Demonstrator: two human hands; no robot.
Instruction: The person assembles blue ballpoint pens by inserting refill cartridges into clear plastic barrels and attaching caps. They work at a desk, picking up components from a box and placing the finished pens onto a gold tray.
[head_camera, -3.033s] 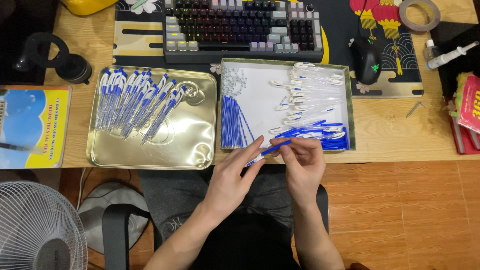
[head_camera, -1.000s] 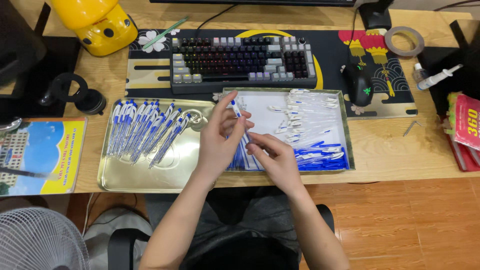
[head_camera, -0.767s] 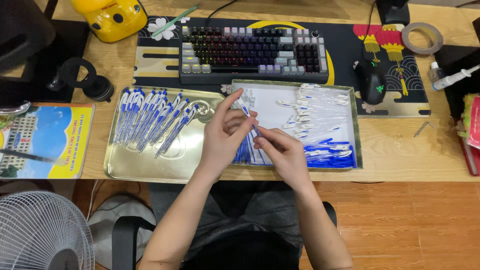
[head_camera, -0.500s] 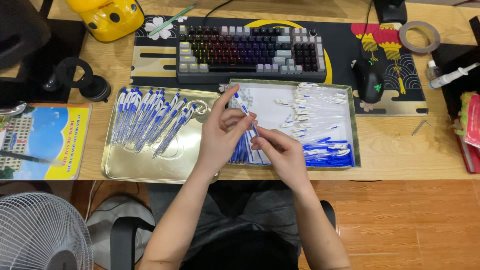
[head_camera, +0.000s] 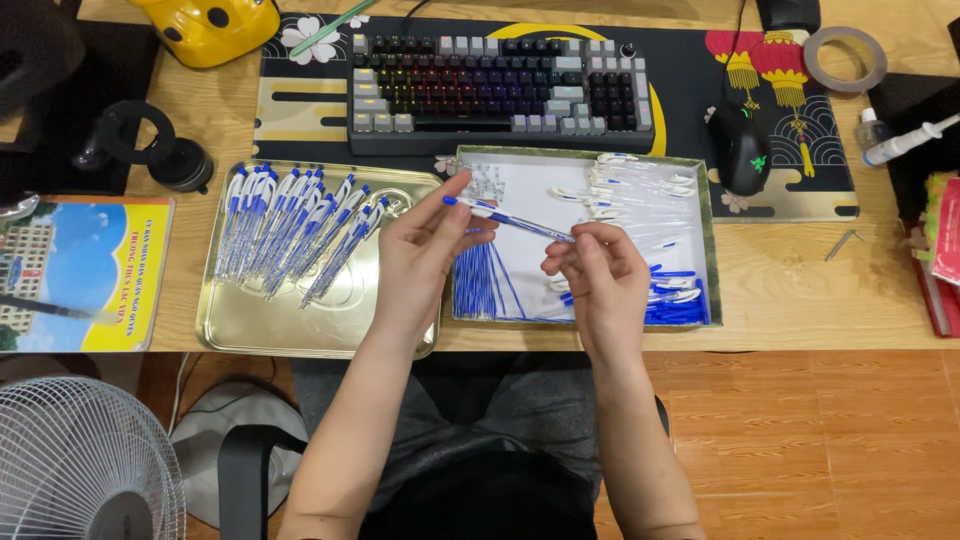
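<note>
Both hands grip one blue-and-clear pen (head_camera: 510, 219) above the parts tray (head_camera: 708, 250) at the worktop's front edge: left hand (head_camera: 425, 250) pinches the tip end, right hand (head_camera: 595, 275) the rear, keeping it level for fitting.

The left hand (head_camera: 425, 245) and right hand (head_camera: 598, 275) gripped one blue pen (head_camera: 510, 219) between them above the white parts tray (head_camera: 700, 200) (finished pens (head_camera: 295, 228) lay in the metal tray (head_camera: 240, 330)).
</note>
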